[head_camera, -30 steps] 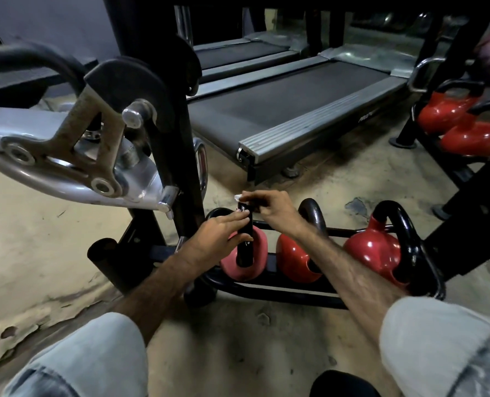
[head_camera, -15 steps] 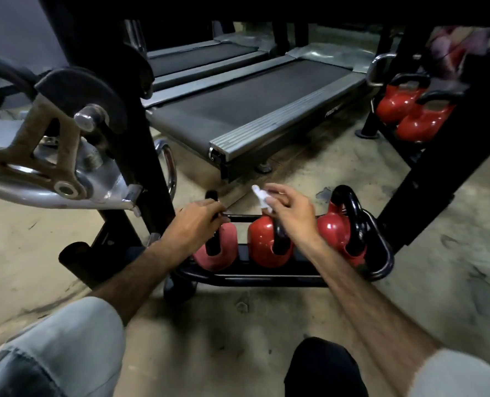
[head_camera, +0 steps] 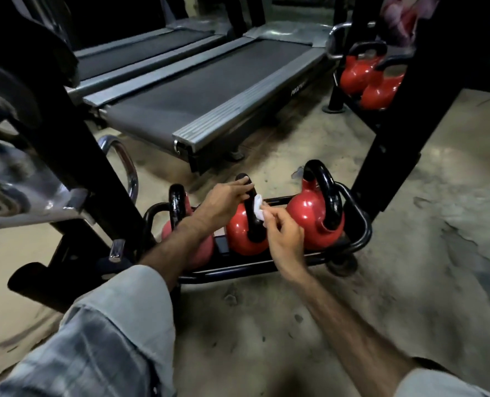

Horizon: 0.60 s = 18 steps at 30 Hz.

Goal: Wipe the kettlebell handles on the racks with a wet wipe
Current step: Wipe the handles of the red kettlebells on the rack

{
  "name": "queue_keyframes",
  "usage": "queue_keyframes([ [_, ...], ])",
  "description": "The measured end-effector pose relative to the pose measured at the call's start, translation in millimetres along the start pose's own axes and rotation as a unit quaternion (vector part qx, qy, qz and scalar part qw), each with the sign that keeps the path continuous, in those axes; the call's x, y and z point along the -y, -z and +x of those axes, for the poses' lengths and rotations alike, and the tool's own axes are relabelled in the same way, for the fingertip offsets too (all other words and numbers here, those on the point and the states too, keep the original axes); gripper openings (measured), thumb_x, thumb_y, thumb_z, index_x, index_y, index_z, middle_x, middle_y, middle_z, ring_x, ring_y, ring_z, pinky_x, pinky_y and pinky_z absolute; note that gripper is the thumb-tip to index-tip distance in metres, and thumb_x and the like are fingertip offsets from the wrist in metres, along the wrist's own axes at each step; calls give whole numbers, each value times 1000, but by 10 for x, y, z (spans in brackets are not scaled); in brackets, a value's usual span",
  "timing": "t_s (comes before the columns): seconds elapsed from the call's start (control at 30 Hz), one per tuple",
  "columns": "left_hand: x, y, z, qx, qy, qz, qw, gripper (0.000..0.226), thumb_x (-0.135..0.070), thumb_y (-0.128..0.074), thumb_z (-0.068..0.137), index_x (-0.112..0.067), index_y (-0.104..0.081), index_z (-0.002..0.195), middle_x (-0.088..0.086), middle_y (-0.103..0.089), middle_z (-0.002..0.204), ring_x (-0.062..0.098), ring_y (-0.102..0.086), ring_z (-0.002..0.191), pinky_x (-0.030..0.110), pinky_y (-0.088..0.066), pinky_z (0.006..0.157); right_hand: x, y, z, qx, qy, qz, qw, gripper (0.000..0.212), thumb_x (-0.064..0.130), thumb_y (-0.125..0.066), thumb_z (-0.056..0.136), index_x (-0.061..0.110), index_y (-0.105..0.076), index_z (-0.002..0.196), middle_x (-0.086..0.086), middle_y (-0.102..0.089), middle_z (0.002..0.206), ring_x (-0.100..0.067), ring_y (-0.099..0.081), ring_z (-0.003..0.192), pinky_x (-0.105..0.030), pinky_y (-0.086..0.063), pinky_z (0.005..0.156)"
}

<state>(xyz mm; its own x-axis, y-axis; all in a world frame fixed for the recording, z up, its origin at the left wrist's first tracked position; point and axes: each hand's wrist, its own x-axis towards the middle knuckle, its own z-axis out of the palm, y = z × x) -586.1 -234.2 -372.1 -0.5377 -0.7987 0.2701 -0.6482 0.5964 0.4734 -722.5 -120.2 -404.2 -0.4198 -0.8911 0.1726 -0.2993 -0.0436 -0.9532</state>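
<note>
Three kettlebells with black handles sit in a low black floor rack (head_camera: 358,242): a pink one (head_camera: 200,250) on the left, a red middle kettlebell (head_camera: 242,233), and a bigger red kettlebell (head_camera: 309,216) on the right. My left hand (head_camera: 223,200) grips the top of the middle kettlebell's handle. My right hand (head_camera: 283,233) pinches a white wet wipe (head_camera: 258,209) and presses it against the right side of that same handle. The pink kettlebell is partly hidden behind my left forearm.
Two treadmills (head_camera: 209,90) lie on the floor behind the rack. A black and chrome machine frame (head_camera: 37,167) stands close on the left. A black upright post (head_camera: 392,144) rises at the right, with more red kettlebells (head_camera: 367,78) on a rack behind it.
My left hand moved from the pink kettlebell's handle to the top of the middle one. My right hand, with the wipe, slid down along the middle handle's side. The view shifted left.
</note>
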Motion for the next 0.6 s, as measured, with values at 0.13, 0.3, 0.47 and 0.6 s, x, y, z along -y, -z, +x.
queue_keyframes([
  [0.13, 44, -3, -35, -45, 10, -88, 995, 33, -8, -64, 87, -11, -64, 120, 5, -56, 134, 14, -50, 126, 29, -40, 107, -151, 8, -93, -23, -38, 34, 998, 14, 24, -62, 93, 22, -66, 80, 5, -68, 73, -4, -62, 70, -17, -45, 66],
  [0.3, 24, -19, -58, -54, 6, -94, 994, 35, -11, -66, 86, -10, -63, 121, 7, -55, 133, 11, -48, 126, 19, -34, 108, -8, -86, 109, -6, -37, 89, 995, 6, 25, -65, 91, 27, -66, 98, 14, -71, 85, 5, -67, 84, -14, -52, 75],
  [0.47, 36, -28, -92, -47, -2, -105, 993, 36, -12, -64, 88, -8, -61, 124, 7, -52, 137, 3, -49, 118, 5, -33, 102, -247, -28, -63, 20, -77, 40, 996, 19, 24, -61, 95, 18, -69, 111, 12, -67, 87, 10, -59, 74, -8, -44, 70],
  [0.6, 25, -45, -78, -50, -2, -112, 993, 36, -11, -64, 87, -6, -61, 123, 9, -51, 136, 15, -48, 127, 23, -34, 109, -151, -97, 99, 3, -95, 40, 995, 19, 25, -58, 96, 14, -71, 105, 14, -64, 78, 0, -58, 70, -19, -46, 70],
])
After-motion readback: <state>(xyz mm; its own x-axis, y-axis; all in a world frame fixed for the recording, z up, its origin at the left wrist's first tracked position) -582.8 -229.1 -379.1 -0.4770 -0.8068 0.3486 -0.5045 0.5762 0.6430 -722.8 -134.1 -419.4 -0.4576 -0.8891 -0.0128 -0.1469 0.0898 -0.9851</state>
